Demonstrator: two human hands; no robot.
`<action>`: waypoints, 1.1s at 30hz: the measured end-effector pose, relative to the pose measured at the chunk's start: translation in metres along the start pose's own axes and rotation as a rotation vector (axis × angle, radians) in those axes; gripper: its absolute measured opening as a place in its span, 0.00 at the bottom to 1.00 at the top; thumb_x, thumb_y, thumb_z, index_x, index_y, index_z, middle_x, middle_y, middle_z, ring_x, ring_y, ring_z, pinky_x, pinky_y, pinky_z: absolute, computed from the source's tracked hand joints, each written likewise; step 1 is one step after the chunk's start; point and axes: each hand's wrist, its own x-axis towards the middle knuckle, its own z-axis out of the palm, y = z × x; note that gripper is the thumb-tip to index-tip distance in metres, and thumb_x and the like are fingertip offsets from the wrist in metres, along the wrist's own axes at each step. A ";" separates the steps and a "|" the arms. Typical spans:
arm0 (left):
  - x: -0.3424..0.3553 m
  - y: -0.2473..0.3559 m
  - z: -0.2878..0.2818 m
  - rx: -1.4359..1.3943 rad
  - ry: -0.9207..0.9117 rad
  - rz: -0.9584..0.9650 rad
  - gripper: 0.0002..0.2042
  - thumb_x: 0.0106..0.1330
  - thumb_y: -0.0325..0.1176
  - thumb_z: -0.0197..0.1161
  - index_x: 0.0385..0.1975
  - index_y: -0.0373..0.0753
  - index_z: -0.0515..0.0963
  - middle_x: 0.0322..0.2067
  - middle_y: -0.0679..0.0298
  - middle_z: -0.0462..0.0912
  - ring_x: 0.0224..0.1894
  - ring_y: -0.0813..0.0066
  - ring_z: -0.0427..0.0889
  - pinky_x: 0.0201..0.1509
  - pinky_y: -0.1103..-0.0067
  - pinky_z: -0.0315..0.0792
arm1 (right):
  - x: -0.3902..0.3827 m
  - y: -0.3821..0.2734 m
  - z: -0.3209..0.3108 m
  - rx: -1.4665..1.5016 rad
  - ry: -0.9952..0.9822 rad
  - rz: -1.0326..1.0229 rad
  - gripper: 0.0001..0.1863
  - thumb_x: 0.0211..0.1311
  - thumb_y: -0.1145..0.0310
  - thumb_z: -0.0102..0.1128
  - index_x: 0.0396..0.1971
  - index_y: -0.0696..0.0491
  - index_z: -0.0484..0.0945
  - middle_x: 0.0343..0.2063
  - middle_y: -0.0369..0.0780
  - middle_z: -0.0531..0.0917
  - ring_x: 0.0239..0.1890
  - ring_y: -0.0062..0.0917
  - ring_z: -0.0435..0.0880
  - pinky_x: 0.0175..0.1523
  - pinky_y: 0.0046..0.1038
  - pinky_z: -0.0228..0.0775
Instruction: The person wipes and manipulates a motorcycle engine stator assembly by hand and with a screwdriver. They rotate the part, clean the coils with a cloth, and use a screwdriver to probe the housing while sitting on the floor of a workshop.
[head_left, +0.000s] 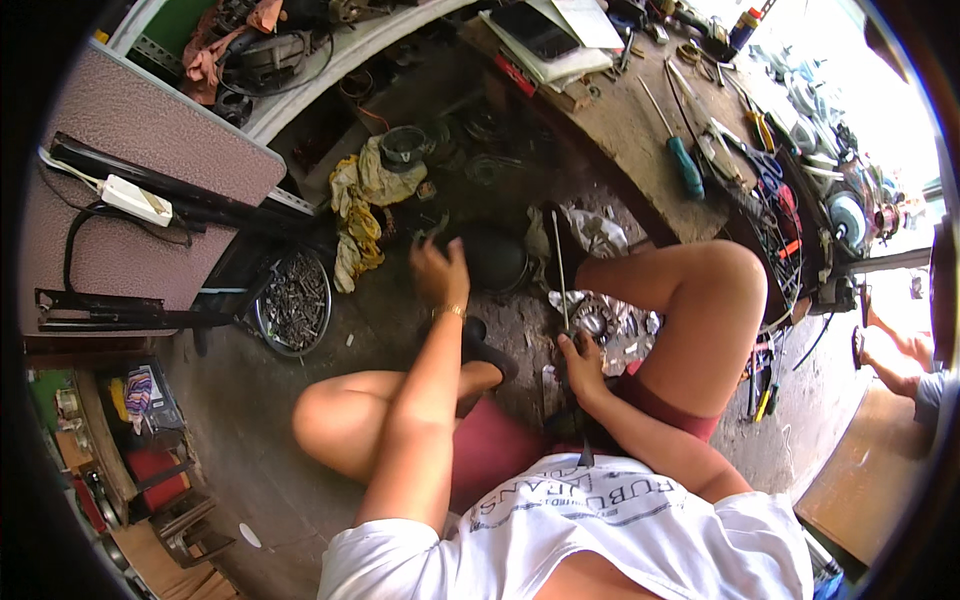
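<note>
Seated person over a cluttered, oily floor [250,440]. Left hand [440,272], fingers curled, touches a dark round housing [495,258]; what it grips cannot be told. Right hand [583,365] closes round a thin metal rod [561,280] standing beside a bearing [594,322]. Likely risk: the rod slips toward the bare knee. Colourful carton [140,392] lower left.

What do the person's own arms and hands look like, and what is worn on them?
Both forearms are bare, with no gloves and no long sleeves. The left hand has a thin gold-coloured bracelet at the wrist. The right hand shows nothing worn. Short sleeves of a white T-shirt with grey print cover the upper arms.
</note>
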 end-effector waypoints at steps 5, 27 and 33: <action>0.005 0.084 -0.011 0.354 -0.729 1.281 0.27 0.47 0.50 0.69 0.49 0.52 0.76 0.57 0.64 0.69 0.67 0.56 0.57 0.65 0.44 0.48 | 0.011 0.026 -0.012 -0.095 0.056 -0.058 0.29 0.63 0.60 0.56 0.57 0.65 0.65 0.52 0.50 0.75 0.54 0.33 0.74 0.59 0.29 0.62; 0.115 0.119 0.070 0.340 -0.651 0.251 0.26 0.54 0.58 0.62 0.53 0.57 0.75 0.66 0.57 0.58 0.68 0.51 0.53 0.62 0.39 0.47 | 0.030 0.066 -0.014 -0.524 0.191 -0.011 0.32 0.58 0.46 0.57 0.53 0.57 0.70 0.33 0.45 0.81 0.34 0.30 0.80 0.40 0.30 0.71; 0.120 0.097 0.077 0.390 -0.700 0.326 0.37 0.53 0.62 0.61 0.64 0.59 0.62 0.68 0.56 0.52 0.70 0.45 0.47 0.64 0.39 0.45 | 0.078 0.089 0.019 -0.486 0.207 0.184 0.30 0.60 0.42 0.52 0.47 0.56 0.75 0.17 0.39 0.79 0.18 0.27 0.80 0.26 0.31 0.69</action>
